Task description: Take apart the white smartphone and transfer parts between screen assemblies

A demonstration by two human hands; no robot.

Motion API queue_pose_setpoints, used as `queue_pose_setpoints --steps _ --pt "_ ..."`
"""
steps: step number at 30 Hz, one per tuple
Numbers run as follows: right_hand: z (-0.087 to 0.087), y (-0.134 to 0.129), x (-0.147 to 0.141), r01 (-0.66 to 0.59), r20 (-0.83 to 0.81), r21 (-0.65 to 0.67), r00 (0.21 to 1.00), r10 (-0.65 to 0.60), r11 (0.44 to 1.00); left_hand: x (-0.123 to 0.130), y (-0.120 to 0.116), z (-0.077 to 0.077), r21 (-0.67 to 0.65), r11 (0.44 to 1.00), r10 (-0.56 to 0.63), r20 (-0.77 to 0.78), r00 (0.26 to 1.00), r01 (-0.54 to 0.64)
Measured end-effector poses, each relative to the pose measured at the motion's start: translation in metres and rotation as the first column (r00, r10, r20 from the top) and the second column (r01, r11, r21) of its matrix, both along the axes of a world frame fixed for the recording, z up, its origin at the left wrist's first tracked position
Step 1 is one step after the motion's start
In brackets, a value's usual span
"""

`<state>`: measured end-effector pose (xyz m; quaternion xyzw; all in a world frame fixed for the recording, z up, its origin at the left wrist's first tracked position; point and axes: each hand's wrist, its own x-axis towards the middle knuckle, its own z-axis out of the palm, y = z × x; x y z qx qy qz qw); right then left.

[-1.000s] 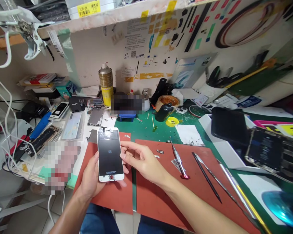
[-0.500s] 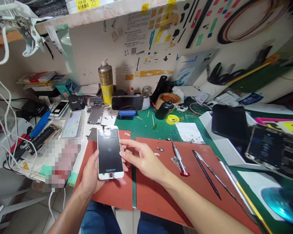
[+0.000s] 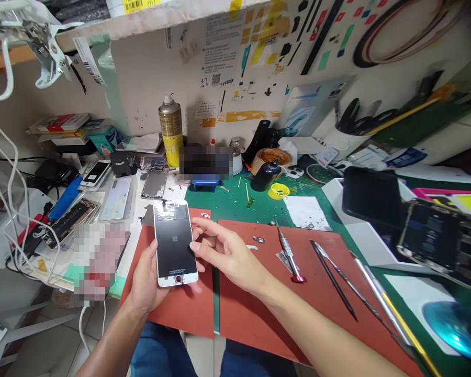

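Observation:
A white-framed phone screen with dark glass, a round hole at its lower end and a clear film strip near the top is held up over the red-brown mat. My left hand grips it from the left and below, the thumb along its left edge. At its right edge, the thumb of my right hand touches the rim, and the other fingers curl at and behind that side. The fingertips behind the screen are hidden. Right of my hands, a screwdriver and a small metal part lie on the second mat.
Black tweezers and other slim tools lie at right. Beyond them, a white box stands beside an opened phone. A spray can and a black bottle stand at the back. White cables hang at left.
The phone screen has shifted very slightly left and up in view, with both hands keeping about the same hold. The surroundings have moved slightly in view, too.

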<state>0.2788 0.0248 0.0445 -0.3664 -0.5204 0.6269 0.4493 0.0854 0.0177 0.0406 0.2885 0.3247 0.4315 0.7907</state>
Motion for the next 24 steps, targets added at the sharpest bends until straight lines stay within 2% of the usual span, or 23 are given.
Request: queue_pose_setpoints --steps 3,6,14,18,24 --pt "0.0 -0.007 -0.005 -0.035 0.113 -0.003 0.993 0.035 0.999 0.0 0.001 -0.003 -0.001 0.984 0.179 -0.022 0.984 -0.179" --pt "-0.001 -0.012 -0.013 -0.072 0.156 0.031 0.986 0.067 0.997 0.0 0.001 -0.004 0.011 0.961 0.277 -0.043 0.96 -0.277" --pt "-0.003 -0.013 -0.019 -0.054 0.165 0.046 0.985 0.046 0.997 0.005 0.0 -0.003 0.003 0.958 0.285 -0.055 0.957 -0.286" --pt "-0.002 -0.014 -0.019 -0.054 0.199 0.038 0.979 0.046 0.998 0.006 0.0 -0.002 -0.031 0.962 0.271 -0.013 0.963 -0.271" --pt "-0.001 -0.014 -0.021 -0.045 0.182 0.018 0.982 0.041 0.999 0.007 0.0 -0.001 0.016 0.962 0.273 0.01 0.962 -0.273"
